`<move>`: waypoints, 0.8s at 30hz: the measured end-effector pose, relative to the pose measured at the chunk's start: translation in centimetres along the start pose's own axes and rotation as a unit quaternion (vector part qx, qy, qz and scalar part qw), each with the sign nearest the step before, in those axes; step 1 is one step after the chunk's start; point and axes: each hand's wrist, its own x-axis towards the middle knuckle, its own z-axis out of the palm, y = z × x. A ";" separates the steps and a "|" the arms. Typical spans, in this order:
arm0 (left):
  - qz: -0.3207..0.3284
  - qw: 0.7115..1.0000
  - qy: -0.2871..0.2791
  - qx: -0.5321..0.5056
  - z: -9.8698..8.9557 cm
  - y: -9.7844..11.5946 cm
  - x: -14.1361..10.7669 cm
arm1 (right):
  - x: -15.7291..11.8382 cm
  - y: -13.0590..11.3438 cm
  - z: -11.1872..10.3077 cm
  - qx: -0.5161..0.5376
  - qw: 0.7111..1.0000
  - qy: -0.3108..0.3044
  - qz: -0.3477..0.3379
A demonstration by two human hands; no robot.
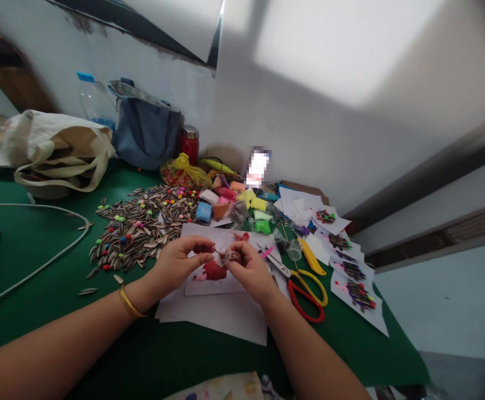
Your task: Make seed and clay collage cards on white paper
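Both hands meet above a stack of white paper (225,316) on the green table. My left hand (188,256), with a gold bangle at its wrist, pinches the left side of a small clear plastic wrapper (224,251). Fingers of my right hand (248,271) are closed on the wrapper's other side, where something dark reddish shows inside. Beneath them the top sheet carries a dark red clay shape (214,271) with a pink pointed end at its left. A smaller red piece (241,236) lies farther back on the paper.
Red-and-yellow scissors (308,297) and a yellow cutter (311,256) lie right of my right hand. Sunflower seeds (142,236) with coloured bits spread left. Clay packs (221,210) and a lit phone (258,166) stand behind; decorated cards (361,294) line the right edge. Bags (144,130) sit back left.
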 end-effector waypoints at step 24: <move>-0.035 0.998 -0.044 -0.031 0.2 0.6 -0.3 | 1.4 0.0 -9.6 -0.623 0.743 0.239 -0.049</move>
